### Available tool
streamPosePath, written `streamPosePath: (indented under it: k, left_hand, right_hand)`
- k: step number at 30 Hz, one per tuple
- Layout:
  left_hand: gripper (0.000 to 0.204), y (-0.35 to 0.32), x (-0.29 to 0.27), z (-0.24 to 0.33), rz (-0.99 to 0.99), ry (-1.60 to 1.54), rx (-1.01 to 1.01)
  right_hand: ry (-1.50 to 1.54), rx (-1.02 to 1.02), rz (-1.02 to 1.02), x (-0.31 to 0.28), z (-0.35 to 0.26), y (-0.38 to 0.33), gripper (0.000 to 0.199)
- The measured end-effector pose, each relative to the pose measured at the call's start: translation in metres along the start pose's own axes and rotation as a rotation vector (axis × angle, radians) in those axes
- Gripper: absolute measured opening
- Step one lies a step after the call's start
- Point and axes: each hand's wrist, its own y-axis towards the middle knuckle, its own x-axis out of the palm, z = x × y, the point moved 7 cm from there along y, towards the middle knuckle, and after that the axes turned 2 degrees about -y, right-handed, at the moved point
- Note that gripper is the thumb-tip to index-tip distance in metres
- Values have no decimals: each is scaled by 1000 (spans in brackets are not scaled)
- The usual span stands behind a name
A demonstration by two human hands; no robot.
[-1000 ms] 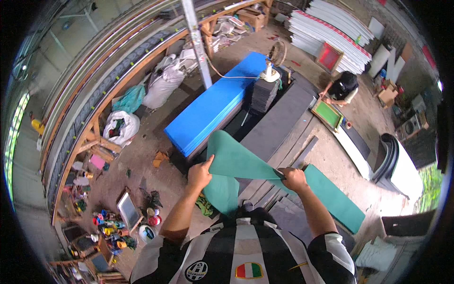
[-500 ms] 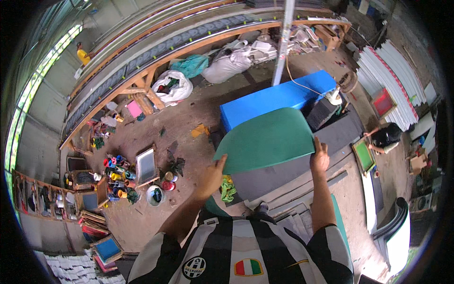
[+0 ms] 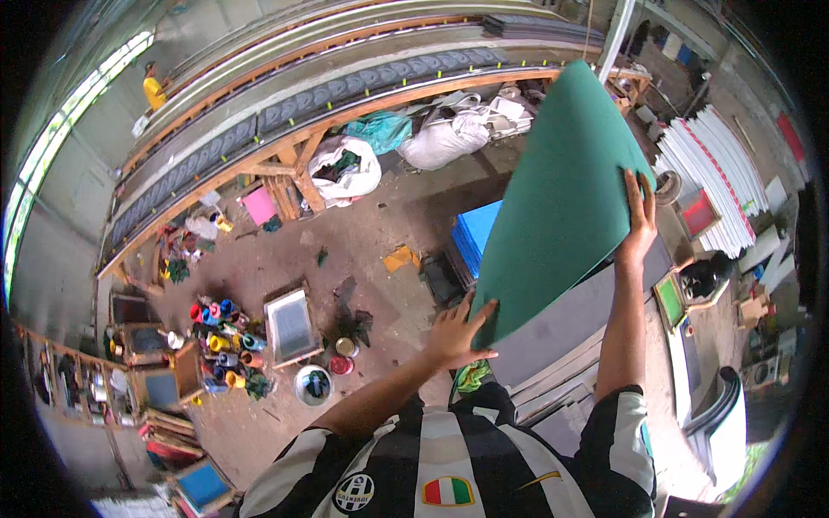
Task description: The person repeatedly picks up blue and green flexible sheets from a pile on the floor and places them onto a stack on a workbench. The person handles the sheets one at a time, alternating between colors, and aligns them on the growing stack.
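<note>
A large, smooth green sheet (image 3: 561, 198) stands tilted steeply in front of me, bowed along its length, its upper end reaching past the long wooden table's edge. My left hand (image 3: 459, 335) holds its lower left corner, fingers spread against the surface. Along the right edge, my right hand (image 3: 637, 216) grips it with the fingers lying on the face turned to me. The sheet partly hides a blue stack of sheets (image 3: 473, 237) behind it. Below it lies a dark grey surface (image 3: 540, 341), with a yellow-green cloth (image 3: 473, 375) by its near left corner.
Paint containers (image 3: 226, 341), a framed screen (image 3: 292, 326) and a white bucket (image 3: 313, 385) stand on the floor at left. A long wooden-edged table (image 3: 345, 99) crosses the back. At right, a co-worker (image 3: 710, 276) handles a green framed screen (image 3: 670, 299); another person (image 3: 154, 90) stands far left.
The green sheet has swung from nearly flat to steeply tilted, moving right and up. My right hand has risen; my left hand has moved right with its fingers spread wider.
</note>
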Motion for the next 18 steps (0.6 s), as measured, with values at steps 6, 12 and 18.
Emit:
streamPosePath:
  k: [6,12,18]
  left_hand:
    - [91,97,-175,-72,466,-792,173]
    - [87,195,-299,-107,203,-1319,10]
    - [70,278,-305,-140,-77,-1395,-42]
  right_hand:
    - [-13,-315,23,8,-115,12,47]
    - [11,-640,184,42,-157,-10,47]
    - [-81,-669,92,93,-128,4,50]
